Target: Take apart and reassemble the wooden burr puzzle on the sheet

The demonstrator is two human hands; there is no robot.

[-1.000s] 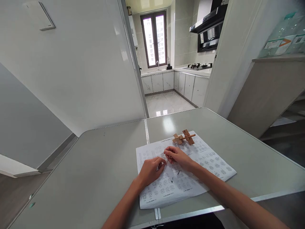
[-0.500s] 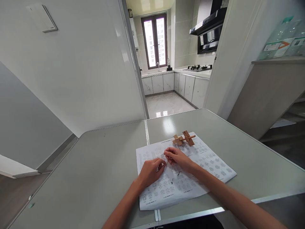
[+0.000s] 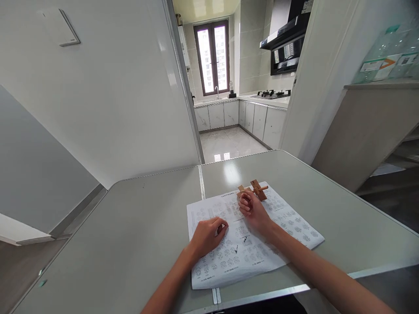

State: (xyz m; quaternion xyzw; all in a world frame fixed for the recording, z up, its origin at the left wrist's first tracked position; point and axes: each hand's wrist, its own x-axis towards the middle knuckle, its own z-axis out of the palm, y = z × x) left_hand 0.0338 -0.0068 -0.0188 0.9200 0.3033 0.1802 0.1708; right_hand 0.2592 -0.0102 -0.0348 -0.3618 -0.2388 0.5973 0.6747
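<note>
A printed paper sheet (image 3: 229,272) with rows of small line drawings and a few dark pen marks lies on the table. On it rests my left hand (image 3: 209,233), palm down, its fingers bent and held together; what they hold, if anything, is hidden. My right hand (image 3: 254,213) is over the upper part of the sheet with curled fingers. Just behind its fingertips is a brown wooden model (image 3: 259,190) made of crossed flat pieces on a rod. That hand partly covers the model, and I cannot tell if they touch or whether something small is in the fingers.
The grey-green table (image 3: 157,231) has a metal seam (image 3: 202,183) across it and rounded far corners. A white wall (image 3: 131,109) stands behind on the left. Beyond a doorway is a kitchen with a stove (image 3: 273,93). Large plastic bottles (image 3: 376,61) stand on a ledge at right.
My right hand has moved away from my left hand, up and to the right, to the wooden model. My left hand has stayed in place on the paper.
</note>
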